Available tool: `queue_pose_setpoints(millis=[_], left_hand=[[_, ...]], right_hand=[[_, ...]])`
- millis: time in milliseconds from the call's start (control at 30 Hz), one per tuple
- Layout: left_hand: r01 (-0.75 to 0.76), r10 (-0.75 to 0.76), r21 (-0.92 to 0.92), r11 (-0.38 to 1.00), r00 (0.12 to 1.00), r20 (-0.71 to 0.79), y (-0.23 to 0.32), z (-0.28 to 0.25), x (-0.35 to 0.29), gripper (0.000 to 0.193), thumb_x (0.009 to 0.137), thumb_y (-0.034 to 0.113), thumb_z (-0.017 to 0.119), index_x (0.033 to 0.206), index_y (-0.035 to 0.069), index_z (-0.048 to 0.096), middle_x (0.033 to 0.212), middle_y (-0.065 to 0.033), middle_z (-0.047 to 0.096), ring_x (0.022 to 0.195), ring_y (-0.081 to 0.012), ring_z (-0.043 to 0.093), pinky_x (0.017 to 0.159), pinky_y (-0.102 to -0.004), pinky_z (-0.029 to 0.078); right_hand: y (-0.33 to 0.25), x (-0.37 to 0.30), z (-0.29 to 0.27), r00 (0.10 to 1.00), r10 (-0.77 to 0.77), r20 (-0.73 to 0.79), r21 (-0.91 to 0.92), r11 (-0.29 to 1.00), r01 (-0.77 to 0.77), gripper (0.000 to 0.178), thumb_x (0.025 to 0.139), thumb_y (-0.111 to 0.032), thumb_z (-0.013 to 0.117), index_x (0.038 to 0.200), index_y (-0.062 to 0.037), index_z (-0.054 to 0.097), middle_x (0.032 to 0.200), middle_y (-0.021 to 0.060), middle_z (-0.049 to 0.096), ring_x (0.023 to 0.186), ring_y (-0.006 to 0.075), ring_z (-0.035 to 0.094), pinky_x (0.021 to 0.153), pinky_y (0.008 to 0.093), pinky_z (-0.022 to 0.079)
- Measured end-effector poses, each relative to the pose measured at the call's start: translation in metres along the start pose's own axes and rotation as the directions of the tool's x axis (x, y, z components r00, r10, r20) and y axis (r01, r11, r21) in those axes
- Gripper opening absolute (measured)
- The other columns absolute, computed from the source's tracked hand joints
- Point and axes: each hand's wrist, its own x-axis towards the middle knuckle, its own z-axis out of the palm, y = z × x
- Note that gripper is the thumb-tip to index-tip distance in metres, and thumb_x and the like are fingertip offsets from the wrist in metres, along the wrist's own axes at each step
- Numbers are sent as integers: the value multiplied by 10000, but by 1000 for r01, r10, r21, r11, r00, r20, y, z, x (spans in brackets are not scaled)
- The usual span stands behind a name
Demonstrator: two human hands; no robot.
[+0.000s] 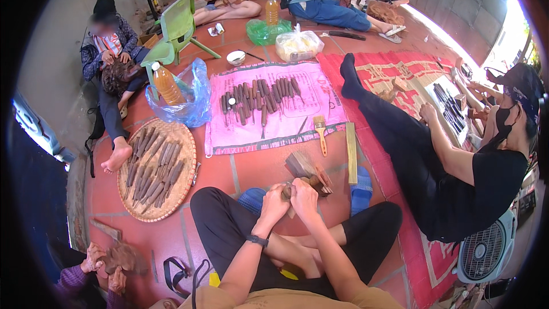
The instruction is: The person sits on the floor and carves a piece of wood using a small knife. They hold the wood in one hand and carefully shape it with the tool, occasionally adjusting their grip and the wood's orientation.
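Observation:
Close together above my crossed legs, my left hand point(274, 202) and my right hand point(304, 198) are both closed. Between the fingers shows a small brown wooden piece point(286, 193), gripped by the left hand. The right hand's fingers press against it; whether they also hold a tool is hidden. Just beyond the hands stands a wooden block point(299, 164), with reddish wood pieces point(323, 181) beside it. Farther off, many dark-handled carving tools point(249, 98) lie in rows on a pink printed sack point(220, 137). A flat brush point(322, 135) rests by the sack's near right corner.
At left, a round woven tray point(190, 186) bears more wooden-handled tools point(153, 177). Blue slippers point(361, 190) and a wooden strip point(351, 154) lie near my right knee. A person in black point(457, 166) sits right, near a fan point(485, 250). Bottles, bags and a green chair point(177, 23) stand beyond.

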Motion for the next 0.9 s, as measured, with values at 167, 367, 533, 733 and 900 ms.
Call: queue_pose_setpoints(millis=[167,367,533,733,900], left_hand=[[68,-70,26,997,995,70,9,-3,3,374,807,119,645,1160,-5,664,1195,-247,644,1076,-451,623,917,-489,511],[22,-22,-13,1000,1000,-9,1,-2,-1,348,794,112,655,1123,0,668,1133,-256,648,1048,-455,623,899,-504,510],[87,-88,16,996,993,78,12,-4,-2,379,776,90,655,1144,1,661,1158,-257,641,1056,-467,614,908,-508,503],[46,-46,20,999,999,11,-4,-1,-2,424,795,82,648,1208,-16,648,1170,-259,639,1084,-470,603,925,-493,493],[44,-46,25,999,997,65,-1,-2,-1,381,801,105,653,1162,-16,664,1179,-260,634,1082,-467,605,913,-488,499]], right_hand=[[4,18,8,1000,-26,12,-60,998,27,47,842,-39,603,827,-30,559,784,174,652,754,388,661,660,495,512],[-8,0,-4,999,-36,6,-21,999,36,32,819,-14,592,804,-24,567,769,180,644,745,390,657,647,504,508],[-3,18,3,998,-60,26,-58,996,62,25,813,-17,587,790,-22,596,799,185,668,767,388,669,673,499,526],[-3,8,6,999,-46,-24,6,999,47,50,849,-68,604,826,-24,614,801,187,661,758,412,654,678,512,505],[-3,12,4,1000,-19,16,-42,999,19,54,841,-47,606,795,-27,586,776,195,652,752,417,651,666,523,503]])
